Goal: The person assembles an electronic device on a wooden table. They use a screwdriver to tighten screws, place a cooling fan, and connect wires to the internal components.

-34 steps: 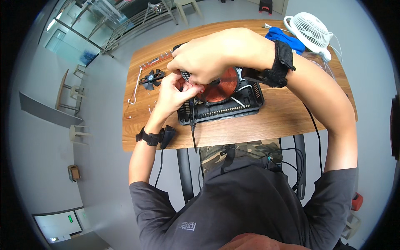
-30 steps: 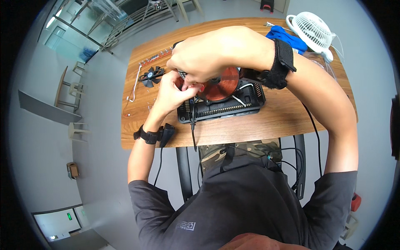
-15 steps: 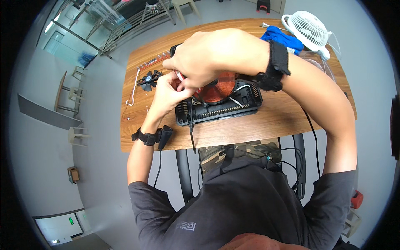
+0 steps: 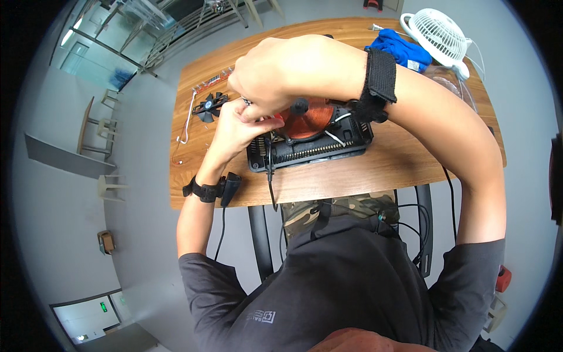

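An opened induction cooker base, a black plastic housing, lies on the wooden table with a round copper coil in it. White leads run from the coil's right side. Over the housing's left part my right hand bends down, fingers curled. My left hand meets it from the near left, thumb and fingers pinched together. A small red piece shows by the left thumb, and a bit of shiny metal shows between the hands. My hands hide most of what they grip, so its kind cannot be told.
Left of the housing lie a small black cooling fan and a narrow circuit strip with a white cable. A blue cloth and a white desk fan stand at the far right. A black cord hangs over the front edge.
My right hand has shifted slightly left and up, and its wrist has turned a little. More of the coil and its dark centre shows. My left hand stays close beneath it.
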The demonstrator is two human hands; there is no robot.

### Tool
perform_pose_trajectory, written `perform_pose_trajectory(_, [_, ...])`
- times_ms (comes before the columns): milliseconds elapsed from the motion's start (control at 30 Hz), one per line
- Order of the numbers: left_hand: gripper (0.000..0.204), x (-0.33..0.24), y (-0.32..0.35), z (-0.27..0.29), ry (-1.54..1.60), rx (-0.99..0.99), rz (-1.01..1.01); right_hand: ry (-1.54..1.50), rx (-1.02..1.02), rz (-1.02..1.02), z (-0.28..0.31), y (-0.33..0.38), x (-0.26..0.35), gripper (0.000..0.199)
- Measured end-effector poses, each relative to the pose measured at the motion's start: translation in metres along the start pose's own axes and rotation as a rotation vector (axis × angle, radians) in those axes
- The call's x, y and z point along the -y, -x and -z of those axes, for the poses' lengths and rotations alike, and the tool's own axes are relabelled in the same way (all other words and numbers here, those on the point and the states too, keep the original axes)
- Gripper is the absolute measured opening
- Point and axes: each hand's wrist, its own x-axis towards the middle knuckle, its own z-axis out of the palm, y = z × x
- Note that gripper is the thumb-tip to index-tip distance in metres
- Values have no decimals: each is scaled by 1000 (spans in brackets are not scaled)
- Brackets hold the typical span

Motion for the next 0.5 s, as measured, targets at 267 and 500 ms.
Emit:
perform_pose_trajectory(267, [21,8,1,0,91,99,40,-55,69,46,5,9,-4,38])
perform_pose_trajectory(500, [34,-17,3,-5,18,68,51,49,50,-14,0,0,5,27])
